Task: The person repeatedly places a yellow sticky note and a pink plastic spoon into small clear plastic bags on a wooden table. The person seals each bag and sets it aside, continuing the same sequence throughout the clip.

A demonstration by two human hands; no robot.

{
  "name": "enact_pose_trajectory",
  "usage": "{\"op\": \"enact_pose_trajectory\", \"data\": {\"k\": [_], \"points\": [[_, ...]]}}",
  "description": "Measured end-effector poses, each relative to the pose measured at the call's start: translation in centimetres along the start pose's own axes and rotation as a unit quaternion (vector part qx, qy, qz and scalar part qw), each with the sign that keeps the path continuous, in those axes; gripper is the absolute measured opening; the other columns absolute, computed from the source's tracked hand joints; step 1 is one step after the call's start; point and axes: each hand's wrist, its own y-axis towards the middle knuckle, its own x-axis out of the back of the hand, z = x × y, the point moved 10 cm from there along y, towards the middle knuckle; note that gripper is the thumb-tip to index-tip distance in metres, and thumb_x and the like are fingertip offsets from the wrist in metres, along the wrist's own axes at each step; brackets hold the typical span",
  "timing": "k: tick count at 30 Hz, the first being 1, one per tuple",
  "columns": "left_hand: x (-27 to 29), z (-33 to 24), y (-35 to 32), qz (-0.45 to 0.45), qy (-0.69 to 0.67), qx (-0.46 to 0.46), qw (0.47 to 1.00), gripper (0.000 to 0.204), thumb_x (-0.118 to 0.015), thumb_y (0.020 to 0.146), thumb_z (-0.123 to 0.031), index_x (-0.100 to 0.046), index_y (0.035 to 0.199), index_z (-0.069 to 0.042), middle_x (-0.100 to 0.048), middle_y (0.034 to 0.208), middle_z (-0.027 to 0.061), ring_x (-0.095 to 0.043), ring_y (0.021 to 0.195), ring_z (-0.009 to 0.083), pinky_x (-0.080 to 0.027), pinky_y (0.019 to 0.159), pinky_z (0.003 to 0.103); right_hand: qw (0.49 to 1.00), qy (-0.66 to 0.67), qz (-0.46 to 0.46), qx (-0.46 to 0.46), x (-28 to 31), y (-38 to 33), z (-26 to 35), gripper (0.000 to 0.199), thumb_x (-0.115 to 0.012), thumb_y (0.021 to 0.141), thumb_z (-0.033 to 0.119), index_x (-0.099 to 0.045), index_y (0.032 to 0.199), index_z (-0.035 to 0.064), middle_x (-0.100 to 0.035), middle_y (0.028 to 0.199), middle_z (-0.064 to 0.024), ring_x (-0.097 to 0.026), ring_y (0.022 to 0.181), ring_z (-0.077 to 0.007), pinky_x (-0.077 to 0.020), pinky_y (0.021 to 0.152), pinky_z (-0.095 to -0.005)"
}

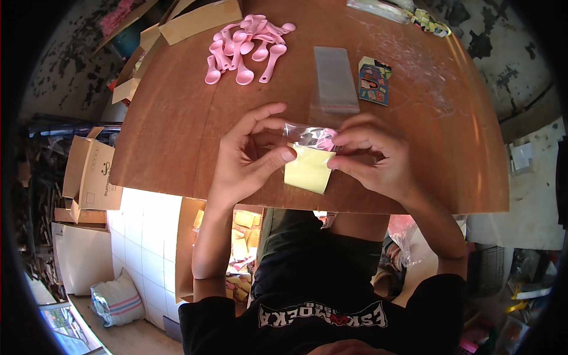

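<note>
Between my hands, over the near part of the table, is a small clear plastic bag (300,134). A pale yellow card (307,170) covers its lower part; whether it lies inside or against the front I cannot tell. Something pink (325,141) shows through the plastic at the upper right, mostly hidden, its shape unclear. My left hand (251,155) grips the left side, thumb on the card's edge and index finger raised. My right hand (376,155) pinches the right side by the pink thing. Beyond lie several pink spoons (239,49) in a heap.
A stack of clear bags (337,80) lies beyond my right hand, beside blue printed cards (374,83). Clear plastic scraps (426,71) spread over the table's right. An open cardboard box (201,21) stands at the far left. Wrapped packs (378,9) lie along the far edge.
</note>
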Motion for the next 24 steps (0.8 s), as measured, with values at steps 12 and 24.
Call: {"op": "enact_pose_trajectory", "data": {"k": [12, 24], "points": [[14.3, -5.3, -15.3, -0.051, 0.438, 0.143, 0.886, 0.054, -0.077, 0.072, 0.012, -0.06, 0.122, 0.001, -0.07, 0.082, 0.0076, -0.072, 0.075, 0.0156, -0.06, 0.069, 0.026, 0.998, -0.044, 0.022, -0.031, -0.6, -0.6, 0.0, 0.045, -0.077, 0.08, -0.003, -0.061, 0.121, 0.001, -0.062, 0.114, -0.0087, -0.069, 0.09, -0.0135, -0.0554, 0.083, -0.0262], [23.4, -5.1, -21.1, -0.144, 0.605, 0.213, 0.753, 0.062, -0.076, 0.075, 0.004, -0.055, 0.133, -0.003, -0.068, 0.103, 0.0133, -0.069, 0.083, 0.0196, -0.057, 0.074, 0.031, 0.993, -0.11, 0.028, -0.014, -0.9, -0.1, 0.6, 0.028, -0.068, 0.084, -0.006, -0.064, 0.112, -0.0011, -0.061, 0.112, -0.012, -0.067, 0.086, -0.0149, -0.0549, 0.08, -0.0264]]}}
